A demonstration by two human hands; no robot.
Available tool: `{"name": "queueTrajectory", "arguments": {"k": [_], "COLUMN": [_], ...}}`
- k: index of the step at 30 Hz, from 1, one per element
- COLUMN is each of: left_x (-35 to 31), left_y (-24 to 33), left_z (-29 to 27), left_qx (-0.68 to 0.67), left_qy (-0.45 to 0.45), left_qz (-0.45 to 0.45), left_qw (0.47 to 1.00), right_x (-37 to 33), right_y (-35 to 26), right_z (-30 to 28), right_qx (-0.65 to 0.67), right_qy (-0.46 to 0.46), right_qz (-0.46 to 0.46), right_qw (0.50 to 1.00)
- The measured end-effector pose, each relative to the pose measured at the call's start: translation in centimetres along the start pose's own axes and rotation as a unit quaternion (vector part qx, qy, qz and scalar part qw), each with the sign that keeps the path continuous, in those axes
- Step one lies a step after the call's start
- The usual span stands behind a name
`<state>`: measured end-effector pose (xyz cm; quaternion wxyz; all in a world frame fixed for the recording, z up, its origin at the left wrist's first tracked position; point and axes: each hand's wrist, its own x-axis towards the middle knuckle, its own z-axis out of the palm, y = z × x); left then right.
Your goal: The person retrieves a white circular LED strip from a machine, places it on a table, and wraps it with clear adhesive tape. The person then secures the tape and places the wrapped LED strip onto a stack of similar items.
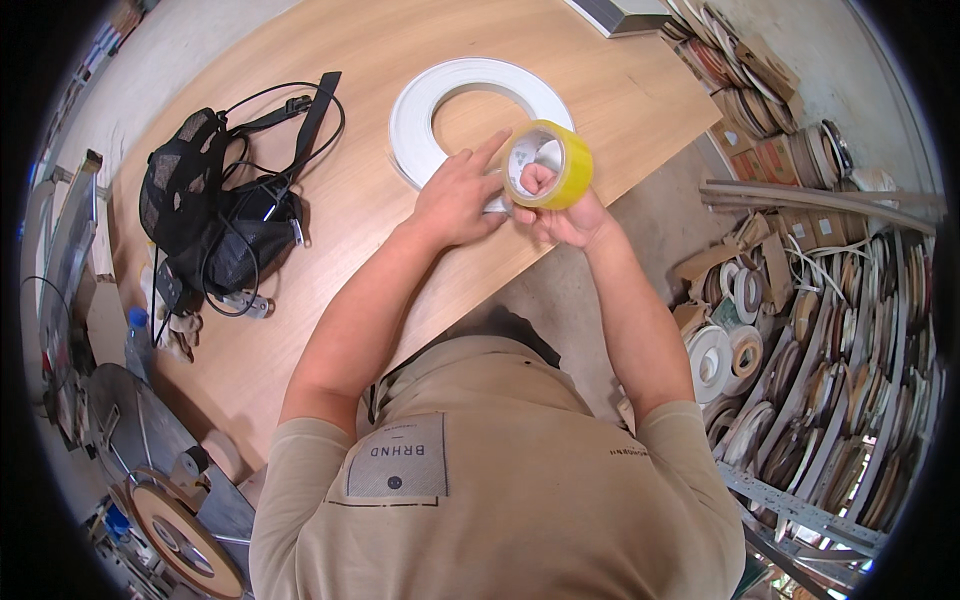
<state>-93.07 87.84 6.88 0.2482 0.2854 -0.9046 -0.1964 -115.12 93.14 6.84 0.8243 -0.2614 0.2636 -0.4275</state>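
Note:
A wide, flat white coil (412, 125), like a roll of edge banding, lies on the wooden table. My left hand (455, 200) rests at its near edge, fingers stretched out and apart. A small white piece shows beneath those fingers; whether it belongs to the coil I cannot tell. Just to the right, my right hand (572, 222) holds up a roll of yellow adhesive tape (578, 170), with a finger through its white core. The roll is tilted and close to the left hand's fingertips. Any strip of tape running between the hands cannot be made out.
A black mesh bag (185, 180) with straps and cables lies on the table (340, 40) to the left. Racks of stacked banding coils (830, 400) stand at the right, beyond the table edge. A machine with a round wooden disc (185, 540) is at lower left.

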Motion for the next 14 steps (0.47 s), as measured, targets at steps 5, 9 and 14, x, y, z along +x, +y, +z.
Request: {"name": "queueTrajectory", "arguments": {"k": [5, 9, 14], "left_x": [0.0, 0.1, 0.1], "left_y": [0.1, 0.0, 0.1], "left_z": [-0.3, -0.4, -0.7], "left_qx": [0.014, 0.023, 0.003], "left_qy": [-0.026, -0.047, -0.07], "left_qz": [-0.009, -0.006, -0.015], "left_qw": [1.0, 0.999, 0.997], "right_x": [0.4, 0.1, -0.3], "right_y": [0.0, 0.3, 0.1], "right_z": [1.1, 1.1, 1.4], "right_qx": [-0.007, 0.006, 0.014], "right_qy": [0.001, -0.004, 0.018], "right_qz": [-0.01, -0.004, 0.008], "right_qw": [1.0, 1.0, 1.0]}}
